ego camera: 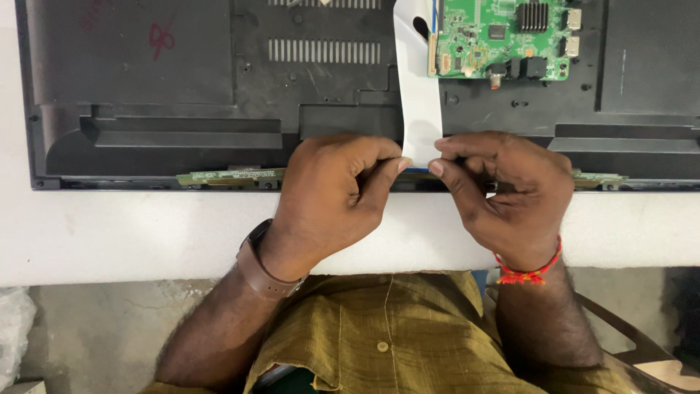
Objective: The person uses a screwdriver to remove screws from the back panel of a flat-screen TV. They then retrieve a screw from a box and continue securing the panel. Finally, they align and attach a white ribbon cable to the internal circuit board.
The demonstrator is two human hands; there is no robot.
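A black flat-screen panel back (182, 95) lies on a white table (109, 233). A wide white flat ribbon cable (419, 102) runs from a green circuit board (503, 40) at the top down to the panel's near edge. My left hand (332, 197) pinches the cable's lower left corner between thumb and forefinger. My right hand (507, 193) pinches its lower right corner the same way. A narrow green strip board (230, 176) runs along the panel's near edge, partly hidden behind both hands.
The table's front edge lies just below my wrists, with a grey floor (102, 335) beneath. A white bag (13, 328) sits at the lower left. A chair part (642, 350) shows at the lower right.
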